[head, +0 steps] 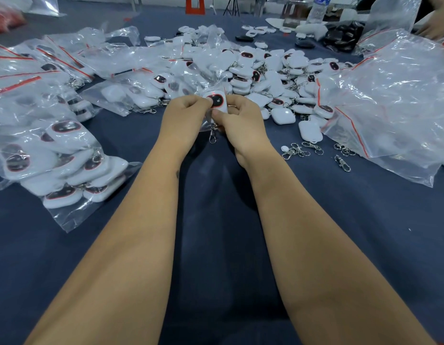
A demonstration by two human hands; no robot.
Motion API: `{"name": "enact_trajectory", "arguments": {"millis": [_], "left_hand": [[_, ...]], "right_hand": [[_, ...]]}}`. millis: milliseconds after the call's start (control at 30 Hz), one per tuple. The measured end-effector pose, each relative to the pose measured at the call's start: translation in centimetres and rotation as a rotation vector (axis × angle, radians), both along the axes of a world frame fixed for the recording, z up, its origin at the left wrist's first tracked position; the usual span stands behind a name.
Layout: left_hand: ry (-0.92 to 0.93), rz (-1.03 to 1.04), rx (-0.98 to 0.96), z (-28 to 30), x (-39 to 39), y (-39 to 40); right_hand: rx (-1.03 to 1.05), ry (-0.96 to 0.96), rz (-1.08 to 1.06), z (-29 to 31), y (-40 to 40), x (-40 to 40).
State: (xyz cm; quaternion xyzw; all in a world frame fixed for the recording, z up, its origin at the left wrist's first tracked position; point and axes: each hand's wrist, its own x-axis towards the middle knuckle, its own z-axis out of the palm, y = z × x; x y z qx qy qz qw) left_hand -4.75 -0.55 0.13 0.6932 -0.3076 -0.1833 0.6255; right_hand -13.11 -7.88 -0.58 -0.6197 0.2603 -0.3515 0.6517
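Forearms (146, 232) are seen nearest cam, both converging on one white key fob (217, 102) held just above the table (365, 232), mid-frame. Fob is pinched by L hand (184, 113) at its 9 o'clock edge, thumb tip at the dark button. R hand (240, 123) fingers are curled onto the 3 and 6 o'clock edges. Both grips tight, no gap seen. Clasp (212, 135) hangs free at 6 o'clock, below the fingers. Step judged: fob going into a clear sleeve (205, 125), film glimpsed at 7 o'clock, not confirmed. Next move prob. calls for clasp tucked in, then opening pressed shut. Fob pile (265, 70) at 1 o'clock, bagged lots (66, 155) at 8 o'clock.
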Motion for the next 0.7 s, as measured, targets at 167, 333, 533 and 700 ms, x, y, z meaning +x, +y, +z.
{"name": "enact_trajectory", "arguments": {"millis": [167,333,533,700], "left_hand": [[-0.027,-0.008,0.009,-0.02,-0.17,0.01],[-0.056,-0.005,0.012,-0.03,-0.14,0.13],[-0.075,-0.009,0.012,-0.12,-0.12,0.02],[-0.096,-0.001,0.015,-0.13,-0.15,0.01]], "right_hand": [[-0.012,0.026,-0.008,0.02,-0.04,0.06],[0.017,0.012,-0.016,0.24,-0.11,0.22],[0.025,0.015,-0.041,0.09,-0.22,0.33],[-0.024,0.065,-0.075,0.14,-0.09,0.43]]}}
